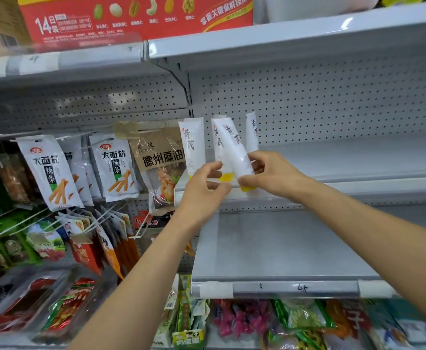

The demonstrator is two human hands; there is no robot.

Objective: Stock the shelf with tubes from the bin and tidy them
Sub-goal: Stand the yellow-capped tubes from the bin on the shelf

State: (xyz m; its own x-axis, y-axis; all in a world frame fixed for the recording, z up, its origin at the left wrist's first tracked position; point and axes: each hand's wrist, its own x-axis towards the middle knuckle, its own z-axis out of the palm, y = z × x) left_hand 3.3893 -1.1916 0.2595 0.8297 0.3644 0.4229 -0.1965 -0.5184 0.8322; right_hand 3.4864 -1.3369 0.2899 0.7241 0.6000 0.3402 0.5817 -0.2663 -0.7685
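Note:
Several white tubes with yellow caps stand cap-down on the grey middle shelf (pixel 346 157). The leftmost tube (pixel 193 145) is upright, and a second tube (pixel 218 145) stands right of it. A tilted tube (pixel 237 152) leans across in front of the second, its cap near the shelf's front lip. A further tube (pixel 252 132) stands behind at the right. My left hand (pixel 202 190) has its fingers curled at the lower parts of the left tubes. My right hand (pixel 270 170) pinches the tilted tube near its cap. The bin is not in view.
Hanging snack packets (pixel 50 170) and a brown bag (pixel 161 157) fill the bay on the left. A bare grey shelf (pixel 282 248) lies below the tubes, with packets (pixel 282 322) underneath. A red carton (pixel 136 18) sits on the top shelf.

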